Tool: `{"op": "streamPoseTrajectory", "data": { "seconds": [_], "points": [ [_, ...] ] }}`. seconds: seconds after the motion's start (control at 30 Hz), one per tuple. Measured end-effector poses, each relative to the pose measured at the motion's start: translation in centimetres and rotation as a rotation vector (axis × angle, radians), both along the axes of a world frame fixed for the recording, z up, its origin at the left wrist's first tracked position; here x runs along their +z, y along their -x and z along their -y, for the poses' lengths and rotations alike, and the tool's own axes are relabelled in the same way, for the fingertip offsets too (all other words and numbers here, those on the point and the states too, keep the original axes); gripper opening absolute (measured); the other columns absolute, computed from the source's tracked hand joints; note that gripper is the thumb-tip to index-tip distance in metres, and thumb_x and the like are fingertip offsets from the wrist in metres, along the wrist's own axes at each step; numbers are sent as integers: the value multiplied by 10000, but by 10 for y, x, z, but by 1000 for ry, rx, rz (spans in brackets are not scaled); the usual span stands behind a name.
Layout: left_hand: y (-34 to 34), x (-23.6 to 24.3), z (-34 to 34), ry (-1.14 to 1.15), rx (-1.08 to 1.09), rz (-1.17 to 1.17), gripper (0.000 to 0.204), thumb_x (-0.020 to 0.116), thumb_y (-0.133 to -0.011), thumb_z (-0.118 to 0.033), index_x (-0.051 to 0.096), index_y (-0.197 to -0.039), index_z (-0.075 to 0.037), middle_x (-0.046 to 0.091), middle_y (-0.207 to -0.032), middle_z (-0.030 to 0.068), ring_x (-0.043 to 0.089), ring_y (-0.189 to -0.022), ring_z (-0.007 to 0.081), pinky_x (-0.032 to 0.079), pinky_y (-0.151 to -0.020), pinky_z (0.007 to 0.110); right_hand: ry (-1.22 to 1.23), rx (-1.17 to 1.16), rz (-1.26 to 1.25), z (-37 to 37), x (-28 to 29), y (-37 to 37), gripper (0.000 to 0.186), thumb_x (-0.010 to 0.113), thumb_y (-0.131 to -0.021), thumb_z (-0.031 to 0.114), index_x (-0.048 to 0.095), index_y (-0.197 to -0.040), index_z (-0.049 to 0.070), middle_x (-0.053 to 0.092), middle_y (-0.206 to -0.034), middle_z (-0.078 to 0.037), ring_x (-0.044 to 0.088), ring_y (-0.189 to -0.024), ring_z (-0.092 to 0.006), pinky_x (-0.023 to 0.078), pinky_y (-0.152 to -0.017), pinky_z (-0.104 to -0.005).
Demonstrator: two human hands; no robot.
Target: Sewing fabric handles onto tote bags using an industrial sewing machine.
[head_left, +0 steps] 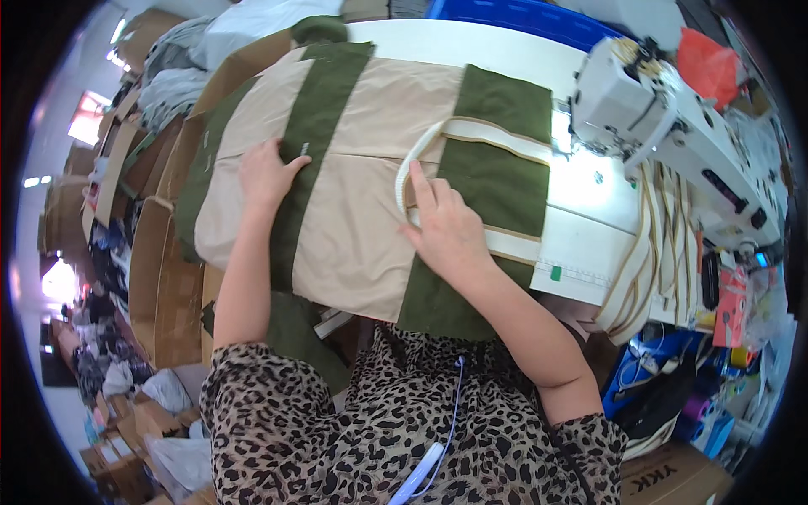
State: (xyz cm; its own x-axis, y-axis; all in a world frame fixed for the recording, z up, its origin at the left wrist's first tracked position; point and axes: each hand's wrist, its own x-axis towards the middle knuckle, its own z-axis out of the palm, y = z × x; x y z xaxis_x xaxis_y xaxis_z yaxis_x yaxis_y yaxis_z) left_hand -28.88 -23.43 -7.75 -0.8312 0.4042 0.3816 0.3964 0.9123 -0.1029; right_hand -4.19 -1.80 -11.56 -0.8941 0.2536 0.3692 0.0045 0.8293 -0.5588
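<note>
My left hand rests with fingers and thumb apart on the beige and olive-green fabric panel, at a dark green band in its left half. My right hand has its index finger stretched onto a looped white strap with tan edging, thumb apart and the other fingers partly bent. The strap curves from the right green section onto the beige section. A white sewing machine stands just right of the panel, where the upper strap end reaches toward its needle area.
Bundled straps hang at the table's right. A blue bin is at the back, a red bag behind the machine. Cardboard boxes and cloth piles line the left. A pink object lies right.
</note>
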Motion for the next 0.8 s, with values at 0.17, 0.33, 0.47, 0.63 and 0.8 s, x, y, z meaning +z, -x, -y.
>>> {"op": "streamPoseTrajectory", "data": {
  "seconds": [0.17,0.33,0.47,0.63,0.8],
  "points": [
    [22,-2,26,-67,-23,71,269,770,-835,-301,708,-972,-78,717,-984,113,677,-972,303,527,-853,434,259,128,-324,-14,7,-10,641,525,-821,-64,585,-1405,194,633,-1094,-173,651,-861,-381,551,-705,-455],
    [15,50,77,-677,-53,311,212,688,-918,-240,692,-958,-32,734,-950,130,704,-901,272,540,-808,379,541,138,-486,-21,51,-63,630,485,-909,-99,343,-1523,-72,393,-1570,-260,589,-881,-88,484,-758,-221],
    [-8,49,84,-487,-120,363,262,716,-913,-282,729,-1062,-67,738,-960,123,704,-889,242,541,-818,361,382,192,-528,-22,58,-56,609,469,-895,-117,379,-1496,-90,397,-1556,-285,598,-1119,-202,473,-915,-284],
    [-40,4,50,-155,36,229,663,797,-735,-616,685,-1083,-63,729,-998,109,698,-957,271,508,-916,434,214,185,-530,-23,55,-65,585,453,-875,-128,440,-1458,-95,435,-1530,-280,400,-1454,-372,267,-1205,-455],
    [-27,-12,29,-160,12,303,446,793,-808,-434,667,-1039,-73,729,-983,111,699,-961,288,506,-882,445,241,57,-450,-42,39,-70,603,427,-850,-139,460,-1450,-88,445,-1537,-243,388,-1463,-357,255,-1213,-453]
  ]
}}
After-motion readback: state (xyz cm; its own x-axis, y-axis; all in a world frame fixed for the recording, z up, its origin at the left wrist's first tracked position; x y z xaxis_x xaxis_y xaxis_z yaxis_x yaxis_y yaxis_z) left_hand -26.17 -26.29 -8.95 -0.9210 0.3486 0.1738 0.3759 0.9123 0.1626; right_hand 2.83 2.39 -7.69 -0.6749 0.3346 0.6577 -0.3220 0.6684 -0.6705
